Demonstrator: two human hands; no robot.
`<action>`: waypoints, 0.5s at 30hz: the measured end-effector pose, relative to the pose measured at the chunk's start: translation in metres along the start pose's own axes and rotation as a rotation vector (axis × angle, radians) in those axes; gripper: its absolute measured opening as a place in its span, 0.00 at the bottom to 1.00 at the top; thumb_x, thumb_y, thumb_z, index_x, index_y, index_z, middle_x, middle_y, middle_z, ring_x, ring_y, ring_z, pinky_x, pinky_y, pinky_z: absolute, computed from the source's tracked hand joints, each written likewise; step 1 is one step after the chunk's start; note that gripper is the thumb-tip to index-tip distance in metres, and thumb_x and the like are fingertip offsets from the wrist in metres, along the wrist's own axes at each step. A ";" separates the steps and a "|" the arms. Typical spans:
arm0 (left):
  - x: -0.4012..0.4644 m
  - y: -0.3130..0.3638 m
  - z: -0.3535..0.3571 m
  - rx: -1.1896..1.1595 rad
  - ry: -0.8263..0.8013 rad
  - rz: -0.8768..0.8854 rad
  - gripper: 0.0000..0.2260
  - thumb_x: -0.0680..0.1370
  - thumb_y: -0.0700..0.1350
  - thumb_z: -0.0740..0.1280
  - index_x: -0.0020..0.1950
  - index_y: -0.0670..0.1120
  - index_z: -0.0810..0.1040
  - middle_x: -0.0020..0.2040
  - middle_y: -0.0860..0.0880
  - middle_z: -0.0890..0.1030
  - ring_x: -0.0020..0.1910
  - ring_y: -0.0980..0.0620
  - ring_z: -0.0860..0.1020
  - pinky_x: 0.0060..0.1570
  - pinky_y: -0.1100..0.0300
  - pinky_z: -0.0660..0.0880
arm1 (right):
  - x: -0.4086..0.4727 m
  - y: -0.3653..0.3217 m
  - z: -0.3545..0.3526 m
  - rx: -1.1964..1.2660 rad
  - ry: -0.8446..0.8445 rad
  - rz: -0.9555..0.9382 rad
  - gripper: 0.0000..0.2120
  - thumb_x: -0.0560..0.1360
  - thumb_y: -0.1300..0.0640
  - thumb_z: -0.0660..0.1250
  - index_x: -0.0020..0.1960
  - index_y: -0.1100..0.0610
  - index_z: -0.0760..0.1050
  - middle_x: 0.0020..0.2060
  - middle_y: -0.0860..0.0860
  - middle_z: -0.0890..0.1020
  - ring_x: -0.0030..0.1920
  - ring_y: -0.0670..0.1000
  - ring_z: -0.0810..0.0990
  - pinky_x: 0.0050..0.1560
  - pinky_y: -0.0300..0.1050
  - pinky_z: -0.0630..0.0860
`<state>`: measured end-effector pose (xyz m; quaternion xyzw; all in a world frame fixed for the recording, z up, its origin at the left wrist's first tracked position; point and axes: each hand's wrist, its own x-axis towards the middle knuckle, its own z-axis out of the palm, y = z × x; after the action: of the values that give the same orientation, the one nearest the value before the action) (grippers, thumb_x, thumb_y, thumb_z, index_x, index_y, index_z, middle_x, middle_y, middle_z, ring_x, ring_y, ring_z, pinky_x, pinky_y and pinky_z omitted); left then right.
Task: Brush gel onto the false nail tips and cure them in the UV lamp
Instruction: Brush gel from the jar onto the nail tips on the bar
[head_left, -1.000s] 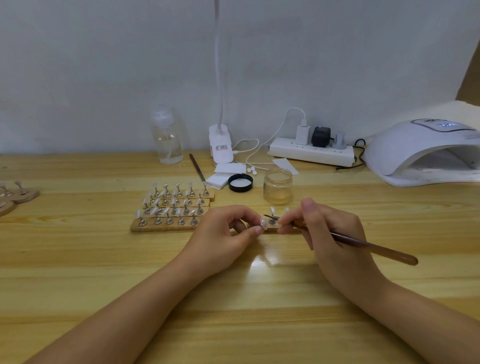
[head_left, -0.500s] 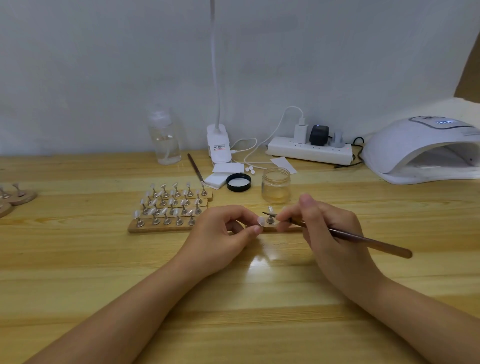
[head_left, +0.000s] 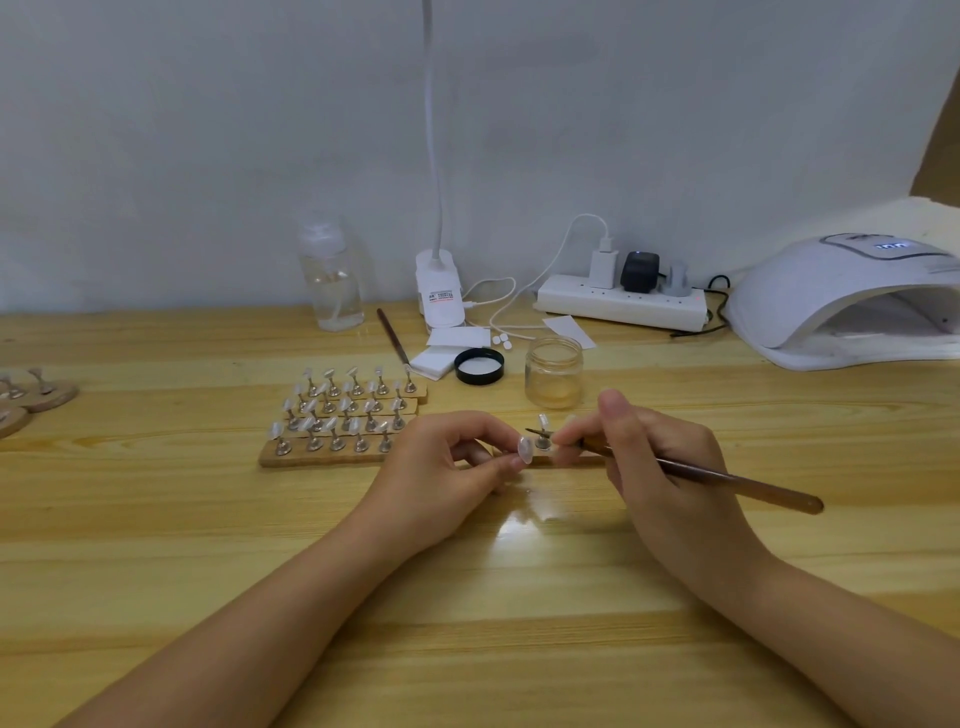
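My left hand (head_left: 447, 467) pinches a small stand with a clear false nail tip (head_left: 523, 448) at table centre. My right hand (head_left: 654, 462) grips a brown-handled gel brush (head_left: 727, 480); its dark bristle end points left, just right of the tip, over another small metal nail stand (head_left: 543, 435). An open jar of gel (head_left: 554, 373) sits just behind my hands, its black lid (head_left: 479, 366) beside it. The white UV lamp (head_left: 852, 296) stands at the far right, mouth facing me.
Wooden strips carrying several nail tips on metal stands (head_left: 340, 415) lie left of my hands. A clear bottle (head_left: 332, 275), a lamp base (head_left: 439, 291), a second brush (head_left: 393, 338), white pads (head_left: 447, 348) and a power strip (head_left: 621, 304) line the back. Round stands (head_left: 36, 395) sit far left.
The brush tip has shifted slightly over the held nail tip; both hands stay almost in place.
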<state>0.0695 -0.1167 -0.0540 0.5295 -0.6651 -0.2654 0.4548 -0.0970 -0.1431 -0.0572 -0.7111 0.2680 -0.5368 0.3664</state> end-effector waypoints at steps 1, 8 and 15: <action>0.000 0.000 0.000 0.003 -0.002 0.003 0.09 0.70 0.37 0.71 0.38 0.52 0.80 0.30 0.62 0.80 0.30 0.63 0.77 0.35 0.72 0.72 | 0.000 0.000 0.000 -0.008 -0.010 -0.001 0.17 0.76 0.53 0.56 0.37 0.56 0.81 0.26 0.45 0.80 0.26 0.37 0.76 0.32 0.25 0.67; 0.000 0.001 0.000 0.017 0.002 -0.002 0.10 0.70 0.37 0.71 0.37 0.53 0.79 0.30 0.62 0.80 0.29 0.63 0.77 0.34 0.74 0.70 | -0.003 0.001 -0.001 0.054 -0.053 0.023 0.22 0.75 0.48 0.59 0.32 0.61 0.81 0.25 0.54 0.80 0.25 0.40 0.76 0.31 0.25 0.66; 0.000 0.001 0.000 -0.014 0.002 -0.032 0.07 0.70 0.38 0.72 0.38 0.51 0.80 0.29 0.60 0.80 0.30 0.62 0.78 0.32 0.75 0.69 | 0.000 -0.001 -0.001 -0.004 -0.014 -0.010 0.17 0.76 0.48 0.58 0.37 0.54 0.80 0.29 0.51 0.82 0.26 0.38 0.76 0.32 0.27 0.69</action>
<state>0.0686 -0.1159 -0.0530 0.5371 -0.6543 -0.2768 0.4548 -0.0977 -0.1431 -0.0563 -0.7172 0.2630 -0.5329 0.3640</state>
